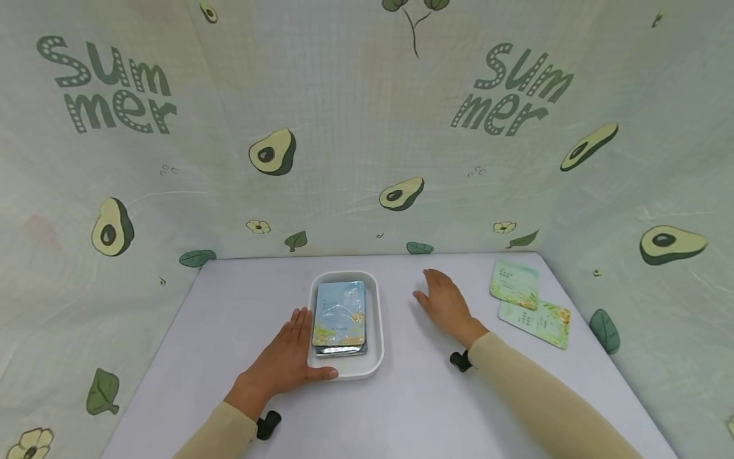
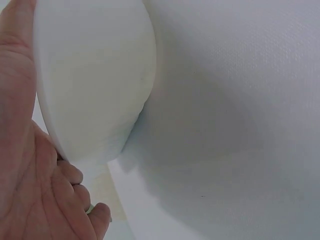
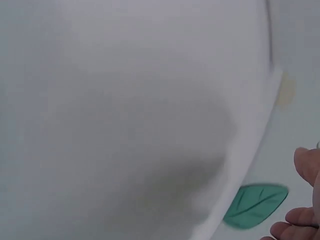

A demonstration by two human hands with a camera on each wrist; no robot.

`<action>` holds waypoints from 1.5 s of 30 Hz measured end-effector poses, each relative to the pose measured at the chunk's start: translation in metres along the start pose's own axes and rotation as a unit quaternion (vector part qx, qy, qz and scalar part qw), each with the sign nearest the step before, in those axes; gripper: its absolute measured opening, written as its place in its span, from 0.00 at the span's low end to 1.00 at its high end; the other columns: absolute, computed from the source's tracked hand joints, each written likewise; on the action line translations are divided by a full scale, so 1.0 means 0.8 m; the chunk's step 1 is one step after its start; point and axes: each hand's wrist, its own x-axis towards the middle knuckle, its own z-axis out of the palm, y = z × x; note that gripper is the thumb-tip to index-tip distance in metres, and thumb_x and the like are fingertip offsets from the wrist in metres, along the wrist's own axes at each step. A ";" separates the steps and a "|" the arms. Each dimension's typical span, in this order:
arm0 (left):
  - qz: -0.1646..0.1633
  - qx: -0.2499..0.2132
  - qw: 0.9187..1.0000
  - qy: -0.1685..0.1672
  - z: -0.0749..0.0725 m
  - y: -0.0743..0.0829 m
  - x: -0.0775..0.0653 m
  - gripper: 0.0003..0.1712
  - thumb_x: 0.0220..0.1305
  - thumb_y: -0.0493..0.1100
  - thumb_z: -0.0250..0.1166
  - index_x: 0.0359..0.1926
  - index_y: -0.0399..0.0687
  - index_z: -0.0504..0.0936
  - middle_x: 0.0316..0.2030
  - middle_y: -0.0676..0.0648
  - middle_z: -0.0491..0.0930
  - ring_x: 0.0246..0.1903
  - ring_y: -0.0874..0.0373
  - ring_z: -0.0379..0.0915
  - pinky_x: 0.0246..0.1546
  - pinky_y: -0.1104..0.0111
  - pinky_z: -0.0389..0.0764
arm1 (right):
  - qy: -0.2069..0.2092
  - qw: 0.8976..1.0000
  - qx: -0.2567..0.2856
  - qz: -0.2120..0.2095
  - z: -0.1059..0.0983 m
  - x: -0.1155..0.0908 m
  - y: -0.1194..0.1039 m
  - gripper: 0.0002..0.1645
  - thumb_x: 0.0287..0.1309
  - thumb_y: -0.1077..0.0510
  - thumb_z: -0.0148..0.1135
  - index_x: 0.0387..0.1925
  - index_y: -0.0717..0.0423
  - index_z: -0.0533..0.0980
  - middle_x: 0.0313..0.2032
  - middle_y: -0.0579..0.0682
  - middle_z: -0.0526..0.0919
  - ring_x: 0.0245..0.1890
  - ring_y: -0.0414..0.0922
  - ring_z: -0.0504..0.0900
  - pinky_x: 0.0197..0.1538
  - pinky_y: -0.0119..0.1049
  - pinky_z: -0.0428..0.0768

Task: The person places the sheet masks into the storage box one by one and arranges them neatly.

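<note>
A white tray (image 1: pixel 375 357) stands on the table and holds several flat sachets; the top one is a light blue printed sachet (image 1: pixel 339 313), with a silvery edge showing beneath it. My left hand (image 1: pixel 285 357) rests against the tray's left side, its fingers nearly straight along the rim and its thumb over the near left corner. In the left wrist view, the palm and fingers lie beside the tray's outer wall (image 2: pixel 100 85). My right hand (image 1: pixel 450 306) is over the table between the tray and two green sachets, with nothing in its fingers, which are loosely bent.
At the table's right side lie the two green printed sachets, the far one (image 1: pixel 515 284) overlapping the near one (image 1: pixel 539 324). Cloth (image 1: pixel 338 83) printed with avocados and leaves hangs behind and beside the white table (image 1: pixel 241 299).
</note>
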 end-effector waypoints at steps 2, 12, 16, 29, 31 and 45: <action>-0.001 -0.002 1.000 -0.001 0.000 -0.001 0.000 0.81 0.51 0.82 0.71 0.84 0.33 0.43 0.84 0.33 0.43 0.84 0.37 0.35 0.82 0.44 0.51 | -0.009 0.999 -0.033 0.014 -0.007 -0.006 0.032 0.41 0.77 0.48 0.62 0.74 0.75 0.62 0.73 0.73 0.68 0.75 0.68 0.66 0.78 0.62 0.64; -0.002 -0.009 1.000 -0.005 0.001 -0.002 0.002 0.81 0.50 0.82 0.71 0.84 0.34 0.43 0.84 0.34 0.43 0.84 0.37 0.35 0.82 0.45 0.51 | -0.046 0.989 -0.101 0.101 -0.046 -0.045 0.145 0.51 0.74 0.44 0.62 0.74 0.81 0.55 0.74 0.81 0.58 0.75 0.76 0.56 0.75 0.75 0.53; -0.002 -0.011 1.000 -0.006 0.001 -0.002 0.002 0.81 0.50 0.82 0.71 0.84 0.34 0.42 0.84 0.34 0.42 0.84 0.38 0.35 0.82 0.45 0.52 | -0.062 0.985 -0.091 0.132 -0.053 -0.058 0.168 0.56 0.72 0.40 0.63 0.74 0.83 0.52 0.74 0.83 0.54 0.75 0.79 0.52 0.74 0.79 0.49; -0.005 -0.014 1.000 -0.007 0.001 -0.004 0.002 0.82 0.50 0.83 0.70 0.84 0.34 0.42 0.84 0.35 0.42 0.84 0.38 0.35 0.82 0.45 0.54 | -0.109 0.978 -0.076 0.159 -0.043 -0.067 0.195 0.67 0.70 0.23 0.53 0.74 0.82 0.54 0.74 0.82 0.54 0.76 0.79 0.49 0.73 0.81 0.42; -0.005 -0.015 1.000 -0.007 0.000 -0.003 0.001 0.82 0.50 0.82 0.71 0.84 0.34 0.43 0.84 0.34 0.42 0.84 0.37 0.36 0.81 0.45 0.54 | -0.118 0.978 -0.067 0.160 -0.040 -0.065 0.193 0.67 0.70 0.21 0.50 0.75 0.81 0.54 0.75 0.81 0.53 0.77 0.78 0.47 0.74 0.80 0.40; -0.012 -0.018 1.000 -0.011 -0.003 0.000 -0.001 0.81 0.50 0.81 0.71 0.84 0.35 0.42 0.85 0.35 0.42 0.84 0.37 0.35 0.81 0.44 0.55 | -0.110 0.990 -0.053 0.066 -0.001 -0.055 0.122 0.58 0.73 0.27 0.54 0.75 0.75 0.60 0.75 0.77 0.60 0.78 0.75 0.54 0.75 0.78 0.49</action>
